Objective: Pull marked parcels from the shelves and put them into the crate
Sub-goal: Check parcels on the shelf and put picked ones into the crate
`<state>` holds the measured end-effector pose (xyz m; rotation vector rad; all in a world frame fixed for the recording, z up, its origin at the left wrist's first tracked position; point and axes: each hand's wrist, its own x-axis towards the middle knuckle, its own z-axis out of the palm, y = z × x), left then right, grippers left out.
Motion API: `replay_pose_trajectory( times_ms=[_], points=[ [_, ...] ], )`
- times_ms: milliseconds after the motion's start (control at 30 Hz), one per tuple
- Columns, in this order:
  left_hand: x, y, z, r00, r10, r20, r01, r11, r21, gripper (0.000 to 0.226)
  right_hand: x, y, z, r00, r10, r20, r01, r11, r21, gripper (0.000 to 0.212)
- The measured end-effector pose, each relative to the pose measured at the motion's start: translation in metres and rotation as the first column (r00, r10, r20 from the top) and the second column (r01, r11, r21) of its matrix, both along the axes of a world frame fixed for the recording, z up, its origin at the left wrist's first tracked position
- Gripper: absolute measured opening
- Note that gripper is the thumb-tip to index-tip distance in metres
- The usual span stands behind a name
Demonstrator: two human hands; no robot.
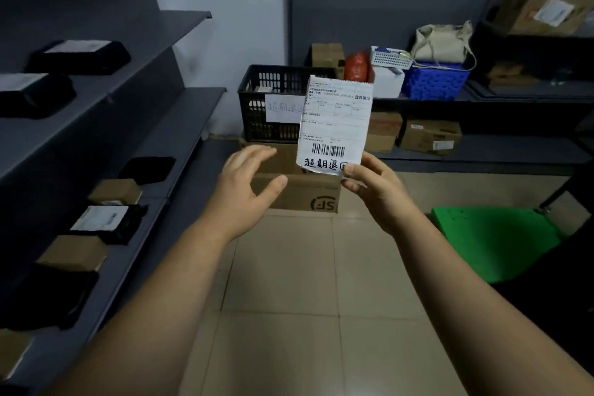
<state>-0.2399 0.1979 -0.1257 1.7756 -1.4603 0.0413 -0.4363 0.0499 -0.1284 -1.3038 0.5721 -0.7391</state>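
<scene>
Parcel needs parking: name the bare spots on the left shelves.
Middle shelf shows bare, up to the black crate. Top shelf is free beyond its two black parcels. Lowest shelf is crowded with brown boxes and black bags.

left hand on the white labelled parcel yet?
Apart. Head view: the left hand is open beside the parcel, brown carton visible through the gap; only the right hand pinches its lower corner.

The white paper label (334, 125) says "超期退回" under a barcode. The brown cardboard box (308, 194) shows "SF" upside down.
</scene>
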Motion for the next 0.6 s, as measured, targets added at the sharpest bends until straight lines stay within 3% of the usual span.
replay_pose_trajectory(
  times_ms=[300, 600],
  points=[
    [0.131, -0.126, -0.011, 0.999, 0.028, -0.042, -0.028, 1.000, 0.005, 0.055, 0.130, -0.129, -0.017, 0.999, 0.008, -0.046, -0.008, 1.000, -0.003, 0.065],
    [0.228, -0.286, -0.001, 0.998, -0.053, -0.039, 0.054, 0.998, 0.015, 0.054, 0.206, -0.268, -0.011, 0.995, -0.034, -0.092, 0.035, 0.999, 0.014, 0.056]
  ],
)
